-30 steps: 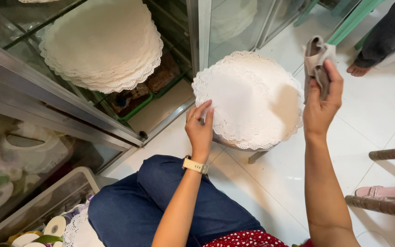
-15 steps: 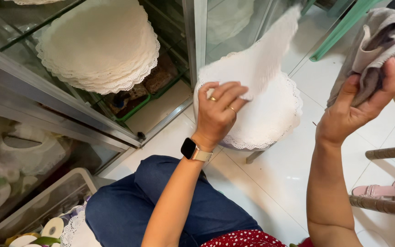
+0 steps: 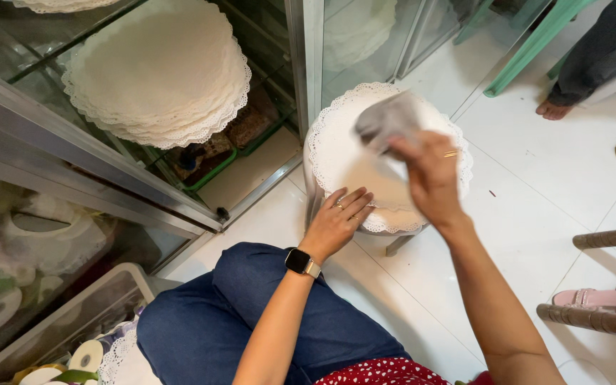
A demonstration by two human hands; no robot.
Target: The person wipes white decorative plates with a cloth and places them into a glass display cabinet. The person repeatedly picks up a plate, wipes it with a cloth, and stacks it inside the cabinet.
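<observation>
Floor-side doilies (image 3: 351, 160): cloth (image 3: 386, 121) now lowered.

Open white floor (image 3: 536, 207) is left to the right of the doily-topped stool (image 3: 336, 153) — passage there is free. The left is closed off by the glass cabinet door (image 3: 144, 107); 2 wooden rails (image 3: 607, 239) and a pink sandal (image 3: 600, 296) obstruct the far right.

The right hand (image 3: 433, 178) has swung its grey cloth (image 3: 388, 121) down onto the doilies (image 3: 344, 160). The lifted doily lies flat again, with the left hand (image 3: 336, 222) now at the stack's near edge.
</observation>
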